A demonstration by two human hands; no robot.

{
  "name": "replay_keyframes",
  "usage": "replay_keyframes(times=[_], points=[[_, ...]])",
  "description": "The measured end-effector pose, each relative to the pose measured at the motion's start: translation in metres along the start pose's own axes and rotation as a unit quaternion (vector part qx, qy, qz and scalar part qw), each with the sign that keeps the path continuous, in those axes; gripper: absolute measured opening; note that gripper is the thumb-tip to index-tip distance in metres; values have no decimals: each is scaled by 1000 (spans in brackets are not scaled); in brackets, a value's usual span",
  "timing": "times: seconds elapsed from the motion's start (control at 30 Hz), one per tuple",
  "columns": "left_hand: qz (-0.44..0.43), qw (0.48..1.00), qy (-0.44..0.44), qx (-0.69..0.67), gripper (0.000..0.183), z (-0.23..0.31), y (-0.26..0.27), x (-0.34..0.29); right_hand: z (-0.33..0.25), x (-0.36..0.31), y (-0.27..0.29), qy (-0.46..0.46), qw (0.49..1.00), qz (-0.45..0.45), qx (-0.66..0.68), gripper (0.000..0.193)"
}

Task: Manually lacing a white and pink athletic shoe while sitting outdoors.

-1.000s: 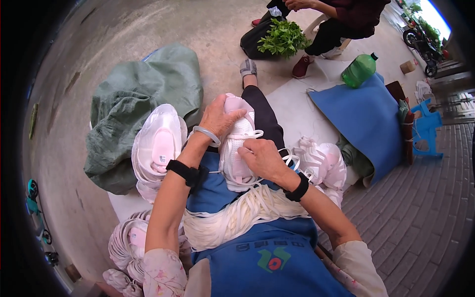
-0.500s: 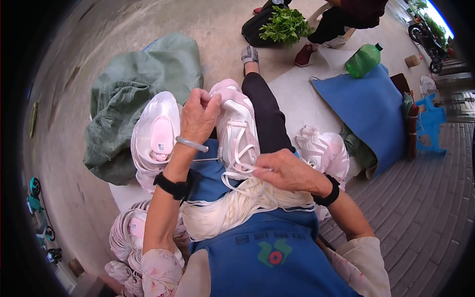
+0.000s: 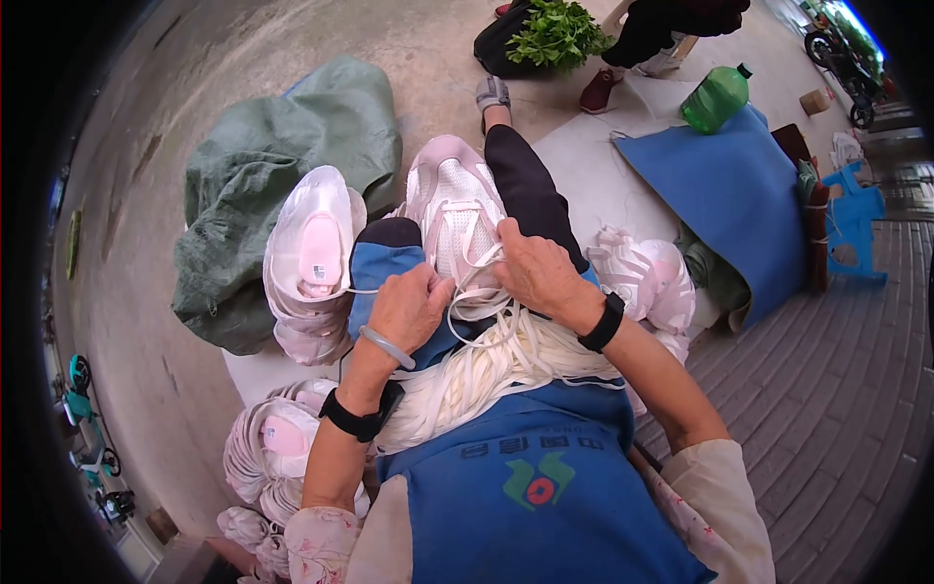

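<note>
A white and pink sneaker (image 3: pixel 449 200) lies on my lap, toe pointing away. My left hand (image 3: pixel 409 307) pinches a white shoelace (image 3: pixel 477 316) at the near end of the shoe. My right hand (image 3: pixel 535 271) rests on the shoe's right side, fingers closed on the same lace. A thick bundle of white laces (image 3: pixel 486 375) lies across my blue apron (image 3: pixel 530 487) just below both hands. Each wrist wears a black band, and the left also has a pale bangle.
A stack of pink-white sneakers (image 3: pixel 311 258) stands at my left, more shoes (image 3: pixel 272 453) lower left and others (image 3: pixel 647 282) at my right. A green tarp (image 3: pixel 272 165), blue mat (image 3: pixel 730 185), green jug (image 3: pixel 715 97); another person's legs by leafy greens (image 3: pixel 555 34) ahead.
My left hand came down from the shoe's toe to its near end and took the lace. My right hand moved up onto the shoe's right side. The shoe shifted slightly away.
</note>
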State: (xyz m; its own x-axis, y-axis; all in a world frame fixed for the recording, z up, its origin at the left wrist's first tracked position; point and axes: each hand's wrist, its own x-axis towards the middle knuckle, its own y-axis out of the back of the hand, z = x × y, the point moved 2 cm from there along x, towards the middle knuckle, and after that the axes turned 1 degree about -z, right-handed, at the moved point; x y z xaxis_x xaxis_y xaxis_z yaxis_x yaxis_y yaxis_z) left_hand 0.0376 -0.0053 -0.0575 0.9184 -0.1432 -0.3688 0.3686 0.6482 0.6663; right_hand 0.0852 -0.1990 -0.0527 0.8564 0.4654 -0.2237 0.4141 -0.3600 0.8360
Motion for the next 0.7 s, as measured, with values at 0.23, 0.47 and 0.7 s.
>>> replay_keyframes(times=[0.23,0.47,0.7], points=[[-41,962,101,-249,32,6,-1,-16,0,-25,4,-1,999,-52,6,21],[-40,970,113,-211,35,18,-4,-8,-6,-31,6,106,981,-120,108,24],[30,999,-7,-20,27,17,-15,-9,-90,-80,40,236,928,-231,174,17]])
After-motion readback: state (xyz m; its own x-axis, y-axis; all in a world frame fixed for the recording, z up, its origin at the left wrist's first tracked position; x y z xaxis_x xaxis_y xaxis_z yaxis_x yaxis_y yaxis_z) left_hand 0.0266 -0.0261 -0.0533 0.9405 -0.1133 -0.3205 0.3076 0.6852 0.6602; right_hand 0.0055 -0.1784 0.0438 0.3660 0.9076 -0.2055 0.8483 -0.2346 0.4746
